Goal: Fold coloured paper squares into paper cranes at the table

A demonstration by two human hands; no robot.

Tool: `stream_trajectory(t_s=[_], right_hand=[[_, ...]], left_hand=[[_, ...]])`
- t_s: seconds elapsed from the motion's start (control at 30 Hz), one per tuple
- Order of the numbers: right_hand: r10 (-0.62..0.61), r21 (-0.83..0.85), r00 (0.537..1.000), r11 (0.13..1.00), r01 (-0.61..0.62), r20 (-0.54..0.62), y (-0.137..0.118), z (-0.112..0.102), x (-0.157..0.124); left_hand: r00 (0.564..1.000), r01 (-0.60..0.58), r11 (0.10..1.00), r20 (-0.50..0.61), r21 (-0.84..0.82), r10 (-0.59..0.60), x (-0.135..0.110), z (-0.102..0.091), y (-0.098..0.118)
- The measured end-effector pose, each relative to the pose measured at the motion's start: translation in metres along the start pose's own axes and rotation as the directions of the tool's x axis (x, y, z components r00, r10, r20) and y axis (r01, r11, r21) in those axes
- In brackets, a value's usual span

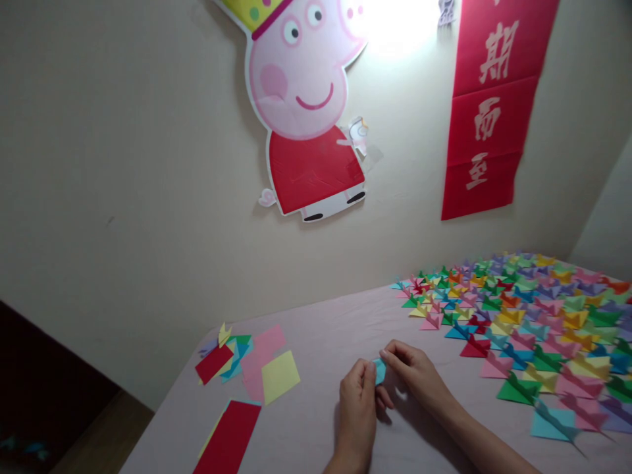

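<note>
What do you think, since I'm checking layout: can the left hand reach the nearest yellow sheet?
Probably yes: only pale surface shows between the left hand and that yellow sheet, though the hand holds light blue paper.

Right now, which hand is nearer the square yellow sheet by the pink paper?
Left. The left hand is off to the right of the yellow sheet, not touching it; the right hand is farther right, beyond the left.
</note>
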State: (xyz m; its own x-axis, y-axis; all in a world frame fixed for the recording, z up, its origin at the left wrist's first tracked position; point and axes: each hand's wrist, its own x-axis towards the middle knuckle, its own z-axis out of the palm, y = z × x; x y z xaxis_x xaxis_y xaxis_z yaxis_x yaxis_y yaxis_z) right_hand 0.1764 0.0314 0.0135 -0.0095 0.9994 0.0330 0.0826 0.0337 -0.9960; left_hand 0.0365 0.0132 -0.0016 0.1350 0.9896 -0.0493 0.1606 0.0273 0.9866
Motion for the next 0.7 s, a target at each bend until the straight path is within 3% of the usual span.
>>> stream_trajectory(t_s=[0.1, 0.17, 0.33, 0.43, 0.5, 0.57, 0.63, 0.7], right_hand=[[-0.043, -0.062, 0.999, 0.997, 0.043, -0.009, 0.001, 0.0, 0.0], [-0.14, -0.156, 0.99, 0.979, 0.134, -0.029, 0.001, 0.0, 0.0], [-0.374, -0.437, 0.925, 0.823, 0.363, 0.063, 0.002, 0.002, -0.002], [-0.375, -0.547, 0.924, 0.759, 0.354, 0.076, 0.007, 0.005, -0.002], [-0.348, -0.61, 0.935, 0.728, 0.313, 0.064, 0.012, 0.007, -0.003], [-0.317, -0.669, 0.947, 0.692, 0.27, 0.054, 0.016, 0.01, -0.004], [-0.301, -0.72, 0.953, 0.651, 0.241, 0.046, 0.019, 0.013, -0.006], [-0.301, -0.764, 0.953, 0.604, 0.227, 0.045, 0.02, 0.017, -0.008]], left_hand=[[1.0, -0.01, 1.0, -0.001, 0.027, 0.01, -0.002, 0.001, 0.0], [1.0, -0.02, 0.999, 0.001, 0.033, 0.019, -0.001, 0.001, -0.003], [0.996, -0.049, 0.999, 0.071, 0.016, 0.048, 0.006, -0.007, -0.005], [0.992, -0.054, 0.977, 0.119, 0.206, 0.029, 0.005, -0.019, 0.008], [0.993, -0.114, 0.86, 0.023, 0.498, 0.118, -0.003, -0.026, 0.015], [0.956, -0.164, 0.622, -0.032, 0.765, 0.291, -0.015, -0.028, 0.013], [0.946, -0.21, 0.395, 0.084, 0.895, 0.313, -0.026, -0.023, 0.0], [0.954, -0.227, 0.272, 0.157, 0.935, 0.256, -0.035, -0.014, -0.017]])
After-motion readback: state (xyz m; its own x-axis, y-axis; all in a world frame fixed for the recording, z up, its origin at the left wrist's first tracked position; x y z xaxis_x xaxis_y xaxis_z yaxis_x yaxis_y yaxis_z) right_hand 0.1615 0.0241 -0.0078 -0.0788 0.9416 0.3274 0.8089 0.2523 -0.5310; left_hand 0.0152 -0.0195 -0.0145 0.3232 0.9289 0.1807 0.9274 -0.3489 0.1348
